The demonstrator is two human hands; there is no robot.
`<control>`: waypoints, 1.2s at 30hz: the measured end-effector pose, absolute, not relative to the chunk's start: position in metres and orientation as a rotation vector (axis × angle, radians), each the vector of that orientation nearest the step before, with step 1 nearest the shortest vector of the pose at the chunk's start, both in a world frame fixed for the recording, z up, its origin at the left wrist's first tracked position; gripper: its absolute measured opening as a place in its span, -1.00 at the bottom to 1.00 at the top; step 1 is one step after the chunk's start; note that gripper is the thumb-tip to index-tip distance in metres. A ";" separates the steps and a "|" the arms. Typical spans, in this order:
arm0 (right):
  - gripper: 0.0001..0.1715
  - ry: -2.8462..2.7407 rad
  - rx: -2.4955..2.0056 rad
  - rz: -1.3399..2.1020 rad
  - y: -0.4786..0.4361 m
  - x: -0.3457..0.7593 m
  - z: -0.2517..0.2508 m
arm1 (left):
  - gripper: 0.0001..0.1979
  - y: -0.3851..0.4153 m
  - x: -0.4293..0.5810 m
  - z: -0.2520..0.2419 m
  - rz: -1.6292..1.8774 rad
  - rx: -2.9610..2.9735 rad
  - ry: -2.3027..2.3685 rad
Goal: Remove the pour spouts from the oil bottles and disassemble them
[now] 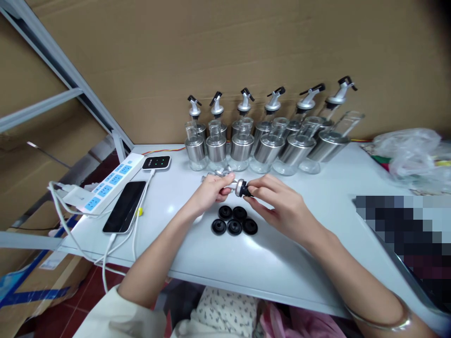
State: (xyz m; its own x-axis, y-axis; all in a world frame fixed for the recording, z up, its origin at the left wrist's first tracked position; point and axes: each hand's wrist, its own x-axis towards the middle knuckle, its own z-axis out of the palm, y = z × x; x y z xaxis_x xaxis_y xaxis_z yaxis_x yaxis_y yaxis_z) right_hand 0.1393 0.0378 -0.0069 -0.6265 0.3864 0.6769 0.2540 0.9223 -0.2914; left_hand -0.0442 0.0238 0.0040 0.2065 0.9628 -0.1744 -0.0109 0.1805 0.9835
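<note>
My left hand (pixel 214 190) is closed around the silver body of a bottle pourer (pixel 239 187), tilted sideways above the table. At the pourer's end, the fingers of my right hand (pixel 278 199) pinch a black rubber stopper (pixel 245 189), which touches the silver collar; how deeply it sits is hidden by my fingers. Just below my hands, several round black rubber stoppers (pixel 234 227) lie grouped on the table. More silver pourer parts (pixel 221 172) lie behind my left hand, partly covered by it.
Steel-sleeved glass bottles (pixel 242 146) stand in front at the back, open-necked; a rear row carries pourers (pixel 244 105). To the left are a power strip (pixel 112 180), a phone (pixel 125 206), a small device (pixel 156 163) and white cables. Plastic bags (pixel 408 150) lie right on the table (pixel 282 267).
</note>
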 end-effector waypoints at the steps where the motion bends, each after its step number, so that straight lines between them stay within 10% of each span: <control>1: -0.85 -2.285 -0.442 0.176 0.038 0.140 -0.007 | -0.53 0.024 -0.044 0.005 0.932 1.095 1.099; 13: -0.78 -2.290 -0.481 0.031 0.035 0.141 -0.006 | -0.61 0.024 -0.042 0.001 0.854 0.923 1.031; 24: -0.72 -1.688 -0.878 1.197 0.045 0.141 -0.009 | -0.54 0.015 -0.038 -0.008 1.208 2.127 1.329; 36: -0.56 -1.739 -0.877 1.478 0.043 0.139 -0.006 | -0.65 0.019 -0.043 -0.009 1.269 2.900 1.336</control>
